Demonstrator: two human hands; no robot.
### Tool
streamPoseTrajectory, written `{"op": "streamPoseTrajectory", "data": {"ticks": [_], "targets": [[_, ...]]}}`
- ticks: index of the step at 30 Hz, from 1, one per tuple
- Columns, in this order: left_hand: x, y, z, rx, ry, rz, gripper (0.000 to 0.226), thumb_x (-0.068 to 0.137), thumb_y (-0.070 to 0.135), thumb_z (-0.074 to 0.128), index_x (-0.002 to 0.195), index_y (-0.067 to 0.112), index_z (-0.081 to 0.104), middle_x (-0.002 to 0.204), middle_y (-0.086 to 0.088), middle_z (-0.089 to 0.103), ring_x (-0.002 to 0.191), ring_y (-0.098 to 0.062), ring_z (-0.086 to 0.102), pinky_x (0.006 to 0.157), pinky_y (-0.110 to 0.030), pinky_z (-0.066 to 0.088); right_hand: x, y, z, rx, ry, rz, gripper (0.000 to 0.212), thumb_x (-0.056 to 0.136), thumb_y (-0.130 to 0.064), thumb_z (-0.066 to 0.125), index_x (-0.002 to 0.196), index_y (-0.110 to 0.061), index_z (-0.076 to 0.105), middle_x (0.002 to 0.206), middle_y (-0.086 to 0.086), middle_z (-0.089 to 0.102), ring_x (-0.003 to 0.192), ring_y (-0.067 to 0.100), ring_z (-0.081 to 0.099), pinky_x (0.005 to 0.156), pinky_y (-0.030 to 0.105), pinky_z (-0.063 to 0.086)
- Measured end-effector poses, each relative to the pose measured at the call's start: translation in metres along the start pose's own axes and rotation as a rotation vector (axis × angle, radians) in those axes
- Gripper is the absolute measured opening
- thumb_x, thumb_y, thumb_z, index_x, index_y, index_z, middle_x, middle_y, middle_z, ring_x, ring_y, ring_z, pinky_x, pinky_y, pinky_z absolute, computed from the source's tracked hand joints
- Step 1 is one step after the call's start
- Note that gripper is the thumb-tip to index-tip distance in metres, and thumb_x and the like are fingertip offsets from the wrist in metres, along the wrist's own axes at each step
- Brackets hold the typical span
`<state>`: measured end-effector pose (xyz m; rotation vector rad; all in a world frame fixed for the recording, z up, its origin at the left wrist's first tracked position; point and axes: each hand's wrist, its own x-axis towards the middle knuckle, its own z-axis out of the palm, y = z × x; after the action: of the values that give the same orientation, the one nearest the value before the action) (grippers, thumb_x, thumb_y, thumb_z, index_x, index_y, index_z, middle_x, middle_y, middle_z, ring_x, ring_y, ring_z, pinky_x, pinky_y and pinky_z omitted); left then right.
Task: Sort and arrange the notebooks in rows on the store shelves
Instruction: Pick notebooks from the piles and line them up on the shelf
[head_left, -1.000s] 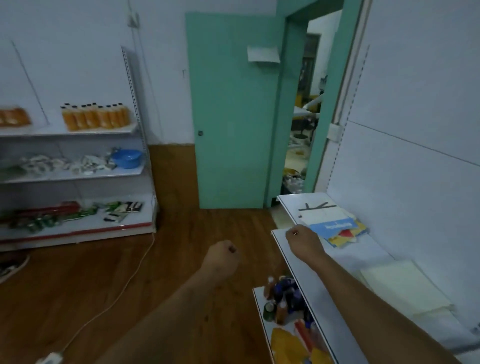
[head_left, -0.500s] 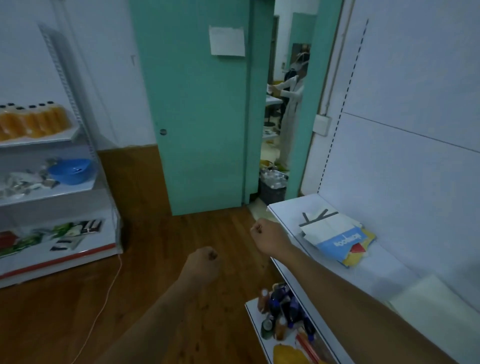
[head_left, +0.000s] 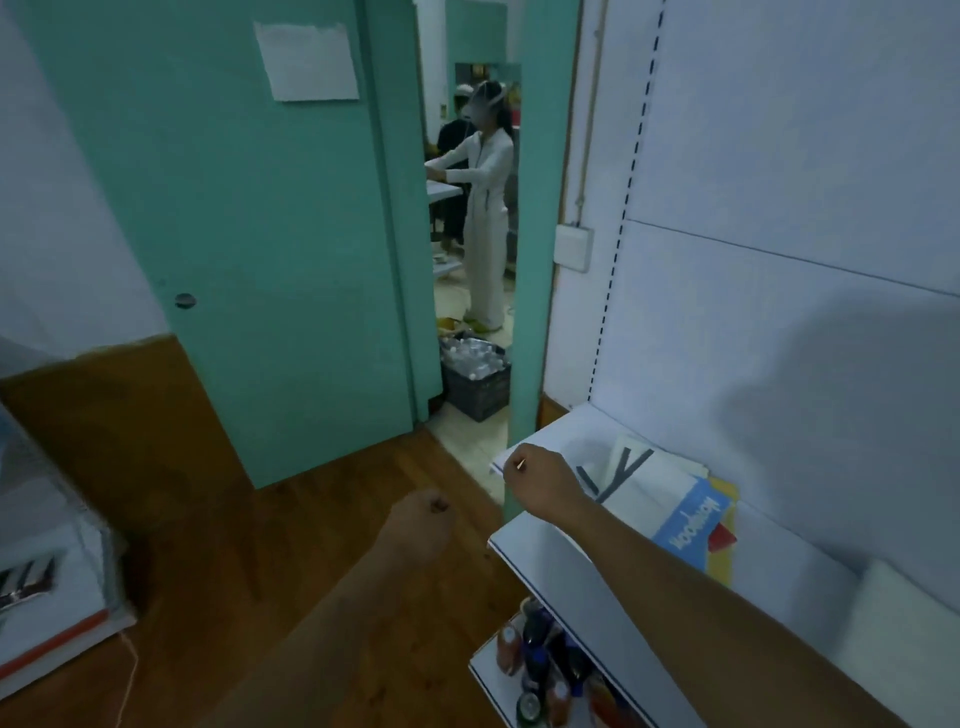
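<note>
Both your hands are closed in fists and hold nothing: your left hand (head_left: 422, 525) hangs over the brown wood floor (head_left: 291, 561), your right hand (head_left: 540, 480) over the near edge of the white metal shelf (head_left: 566, 566). Just past it lies the loose pile of thin paper notebooks (head_left: 675, 506), white, blue and yellow. They look light, bendy and a bit slippery, so pinch each one by its edge. Farther off, a green door (head_left: 249, 234) stands open, and a person in white (head_left: 485, 208) works beyond.
</note>
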<state>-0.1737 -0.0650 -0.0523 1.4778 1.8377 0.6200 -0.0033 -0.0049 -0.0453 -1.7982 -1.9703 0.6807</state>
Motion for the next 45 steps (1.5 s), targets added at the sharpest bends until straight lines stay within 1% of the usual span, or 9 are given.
{"op": "streamPoseTrajectory", "data": {"ticks": [5, 10, 16, 19, 25, 30, 35, 42, 45], "targets": [[0.057, 0.034, 0.041, 0.018, -0.214, 0.124, 0.018, 0.097, 0.019, 0.050, 0.089, 0.007, 0.060, 0.085, -0.010, 0.062, 0.072, -0.013, 0.055, 0.062, -0.019, 0.047, 0.015, 0.047, -0.020, -0.013, 0.139, 0.242, 0.026, 0.096, -0.028, 0.047, 0.104, -0.008, 0.062, 0.106, 0.008, 0.067, 0.097, 0.021, 0.063, 0.084, 0.025, 0.046], [0.084, 0.064, 0.077, 0.034, -0.456, 0.224, 0.010, 0.092, 0.028, 0.056, 0.097, 0.019, 0.059, 0.103, -0.006, 0.065, 0.094, -0.023, 0.065, 0.084, -0.033, 0.056, -0.013, 0.096, -0.041, -0.059, 0.292, 0.578, 0.030, 0.094, -0.026, 0.046, 0.108, -0.004, 0.060, 0.111, 0.015, 0.064, 0.108, 0.030, 0.058, 0.086, 0.031, 0.044], [0.083, 0.074, 0.115, 0.008, -0.622, 0.173, 0.023, 0.094, 0.033, 0.051, 0.088, 0.010, 0.053, 0.088, -0.009, 0.058, 0.074, -0.022, 0.059, 0.060, -0.025, 0.048, -0.069, 0.125, -0.027, -0.127, 0.341, 0.902, 0.047, 0.096, -0.046, 0.039, 0.121, -0.006, 0.046, 0.118, 0.017, 0.050, 0.112, 0.033, 0.054, 0.091, 0.037, 0.043], [0.080, 0.074, 0.129, -0.030, -0.676, 0.108, 0.041, 0.093, 0.036, 0.050, 0.112, 0.000, 0.054, 0.106, -0.017, 0.063, 0.087, -0.029, 0.065, 0.061, -0.029, 0.052, -0.081, 0.134, -0.014, -0.103, 0.281, 0.907, 0.049, 0.097, -0.044, 0.041, 0.117, -0.001, 0.048, 0.118, 0.021, 0.053, 0.110, 0.033, 0.054, 0.089, 0.034, 0.043], [0.076, 0.075, 0.139, 0.063, -0.586, 0.265, 0.029, 0.096, 0.029, 0.045, 0.111, 0.005, 0.054, 0.104, -0.015, 0.064, 0.090, -0.028, 0.066, 0.077, -0.037, 0.058, -0.079, 0.133, -0.011, 0.072, 0.362, 0.921, 0.042, 0.093, -0.037, 0.051, 0.115, -0.002, 0.051, 0.115, 0.017, 0.059, 0.104, 0.031, 0.059, 0.078, 0.031, 0.045], [0.075, 0.079, 0.138, -0.127, -0.547, 0.067, 0.029, 0.097, 0.025, 0.050, 0.110, -0.001, 0.046, 0.085, -0.016, 0.063, 0.061, -0.024, 0.065, 0.045, -0.027, 0.052, -0.087, 0.146, -0.013, 0.220, 0.373, 0.935, 0.037, 0.091, -0.038, 0.055, 0.107, -0.005, 0.050, 0.104, 0.012, 0.062, 0.089, 0.026, 0.063, 0.069, 0.034, 0.048], [0.068, 0.083, 0.141, -0.064, -0.583, 0.029, 0.041, 0.099, 0.036, 0.045, 0.080, 0.003, 0.060, 0.067, -0.012, 0.066, 0.050, -0.019, 0.060, 0.045, -0.021, 0.048, -0.094, 0.156, -0.017, 0.404, 0.311, 0.843, 0.023, 0.087, -0.027, 0.062, 0.097, -0.012, 0.050, 0.080, 0.003, 0.065, 0.058, 0.017, 0.065, 0.050, 0.024, 0.050], [0.057, 0.088, 0.151, -0.042, -0.682, 0.051, 0.026, 0.100, 0.025, 0.047, 0.091, 0.002, 0.056, 0.068, -0.011, 0.060, 0.051, -0.018, 0.060, 0.049, -0.024, 0.050, -0.102, 0.165, -0.030, 0.655, 0.219, 0.796, 0.026, 0.086, -0.020, 0.054, 0.109, -0.009, 0.055, 0.088, 0.010, 0.070, 0.060, 0.020, 0.068, 0.051, 0.022, 0.049], [0.054, 0.088, 0.150, -0.060, -0.829, 0.034, 0.015, 0.094, 0.014, 0.057, 0.103, 0.003, 0.054, 0.087, -0.014, 0.065, 0.064, -0.019, 0.068, 0.058, -0.028, 0.055, -0.104, 0.173, -0.028, 0.659, 0.296, 0.868, 0.027, 0.089, -0.026, 0.052, 0.108, -0.007, 0.054, 0.092, 0.012, 0.066, 0.070, 0.023, 0.067, 0.054, 0.025, 0.050]]}}
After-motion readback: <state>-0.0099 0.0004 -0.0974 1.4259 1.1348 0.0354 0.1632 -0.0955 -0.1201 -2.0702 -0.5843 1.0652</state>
